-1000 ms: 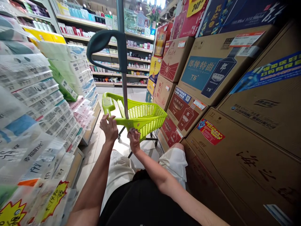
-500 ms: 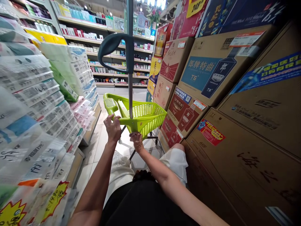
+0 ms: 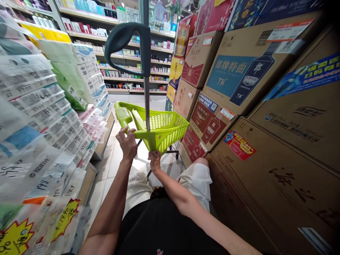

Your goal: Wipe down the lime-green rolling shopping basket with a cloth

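A lime-green shopping cart [image 3: 170, 122] with a perforated plastic basket stands tilted in front of me. My left hand [image 3: 128, 144] is closed on its green rim at the near left. Lower down, my right hand [image 3: 154, 160] grips the bottom of the basket's near corner, with the fingers curled up over the edge. Out of that corner rises a grey metal pole [image 3: 147, 92] that carries a dark looped handle [image 3: 127, 49], which neither hand touches. The inside of the basket is only partly visible.
Stacked cartons [image 3: 239, 67] wall the right side, close to my knee. Plastic-wrapped tissue packs [image 3: 39, 102] are piled on low wooden platforms at the left. Shelves of small boxed goods [image 3: 127, 46] cross the far end. Pale floor tiles [image 3: 107, 166] show between the stacks.
The view has shifted slightly, so the pole, handle and shelves sit a little higher in the frame. Both hands keep their hold on the cart.
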### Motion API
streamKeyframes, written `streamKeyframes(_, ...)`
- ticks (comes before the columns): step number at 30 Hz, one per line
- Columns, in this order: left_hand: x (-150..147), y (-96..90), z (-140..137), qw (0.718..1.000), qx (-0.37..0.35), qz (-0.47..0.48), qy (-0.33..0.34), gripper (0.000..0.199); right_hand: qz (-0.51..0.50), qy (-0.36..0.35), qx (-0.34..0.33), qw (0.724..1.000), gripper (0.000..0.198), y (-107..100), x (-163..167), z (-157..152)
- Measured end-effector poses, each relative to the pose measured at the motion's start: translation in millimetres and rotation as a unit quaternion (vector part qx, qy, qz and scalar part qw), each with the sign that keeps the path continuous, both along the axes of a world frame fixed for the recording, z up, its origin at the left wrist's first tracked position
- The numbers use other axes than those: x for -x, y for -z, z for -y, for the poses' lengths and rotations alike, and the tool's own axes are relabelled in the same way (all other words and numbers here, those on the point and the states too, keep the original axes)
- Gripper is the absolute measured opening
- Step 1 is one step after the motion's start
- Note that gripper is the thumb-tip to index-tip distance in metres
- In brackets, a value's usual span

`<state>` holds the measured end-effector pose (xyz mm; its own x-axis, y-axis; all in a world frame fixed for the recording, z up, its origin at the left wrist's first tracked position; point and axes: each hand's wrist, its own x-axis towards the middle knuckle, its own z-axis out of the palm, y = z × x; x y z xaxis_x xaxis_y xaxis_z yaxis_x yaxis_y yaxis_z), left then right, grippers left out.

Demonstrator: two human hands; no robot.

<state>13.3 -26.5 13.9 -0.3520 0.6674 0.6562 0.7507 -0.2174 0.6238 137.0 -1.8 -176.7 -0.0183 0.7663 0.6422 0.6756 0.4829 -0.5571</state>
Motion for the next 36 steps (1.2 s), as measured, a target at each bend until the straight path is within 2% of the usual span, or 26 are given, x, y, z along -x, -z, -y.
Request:
streamKeyframes(3, -1.4, 1.7, -1.0, 1.000, 0.005, 0.003, -0.010, 0.049, -0.018, 0.046, -0.008, 0.999, 0.027, -24.2, 10.1, -21.3)
streamKeyframes(6, -2.5, 3.4, -2.5, 1.000, 0.003, -0.002, -0.022, 0.051, -0.021, 0.054, -0.026, 0.998, 0.029, -44.3, 15.9, -36.9)
streamKeyframes(8, -2.6, 3.6, -2.2, 1.000, 0.005, -0.011, -0.020, 0.051, -0.027, 0.059, -0.028, 0.998, 0.029, -43.1, 13.5, -31.3)
streamKeyframes(12, -3.1, 2.2, 0.5, 1.000, 0.004, -0.023, -0.020, 0.053, -0.035, 0.056, -0.020, 0.998, 0.022, -26.2, 2.9, -2.9)
streamKeyframes(14, -4.4, 1.9, 0.7, 0.999, 0.001, -0.023, -0.024, 0.053, -0.040, 0.059, -0.024, 0.997, 0.020, -29.7, 0.4, -1.0)
streamKeyframes(20, -10.1, 5.3, -3.0, 1.000, -0.008, -0.001, -0.019, 0.050, -0.050, 0.048, -0.061, 0.996, 0.031, -88.3, 4.2, -35.8)
streamKeyframes(23, -12.5, 6.7, -1.3, 1.000, -0.008, 0.004, -0.015, 0.050, -0.075, 0.053, -0.051, 0.994, 0.031, -94.7, 4.6, -36.7)
streamKeyframes(27, -14.3, 6.8, 2.3, 1.000, -0.008, -0.006, -0.009, 0.052, -0.101, 0.107, 0.021, 0.989, 0.034, -95.4, 0.7, -31.5)
streamKeyframes(30, -15.9, 8.7, 1.6, 1.000, -0.016, -0.006, -0.010, 0.054, -0.127, 0.120, 0.028, 0.984, 0.032, -121.4, -2.5, -35.5)
streamKeyframes(33, -18.2, 13.0, -0.9, 0.999, -0.046, 0.011, -0.002, 0.056, -0.119, 0.073, -0.018, 0.990, 0.041, -155.7, -2.4, -34.0)
streamKeyframes(36, -19.7, 16.2, -2.1, 0.998, -0.064, 0.024, 0.005, 0.058, -0.101, 0.024, -0.056, 0.993, 0.046, -175.5, 0.8, -23.4)
